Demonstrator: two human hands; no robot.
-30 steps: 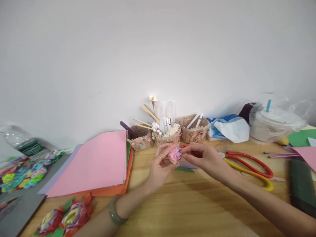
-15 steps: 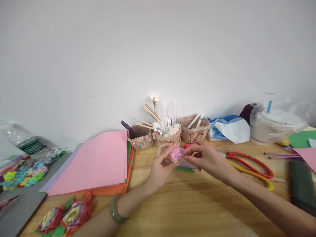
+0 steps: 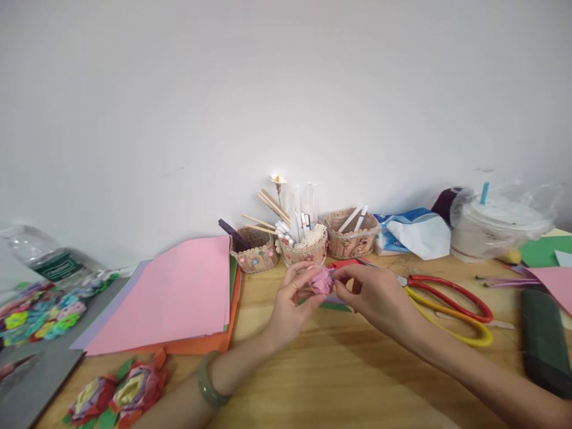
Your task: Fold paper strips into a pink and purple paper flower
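My left hand [image 3: 292, 304] and my right hand [image 3: 375, 295] meet above the wooden table [image 3: 339, 381], just in front of the small baskets. Between their fingertips sits a small pink and purple paper flower [image 3: 320, 280]. The left hand cups it from the left with curled fingers; a ring shows on one finger and a green bangle [image 3: 208, 381] is on the wrist. The right hand pinches the flower's right side with thumb and fingers. Green and purple paper scraps [image 3: 333, 304] lie on the table right under the hands.
A stack of pink and orange paper sheets [image 3: 179, 295] lies left. Three small baskets [image 3: 304, 247] with sticks and pens stand behind. Red and yellow scissors [image 3: 451, 304] lie right, beside a lidded cup [image 3: 491, 229], a tissue pack [image 3: 413, 232] and a dark case [image 3: 543, 339]. Finished paper flowers [image 3: 118, 393] lie front left.
The flower and both hands have shifted slightly right and turned a little; my right fingers have closed more tightly over the flower's right side.
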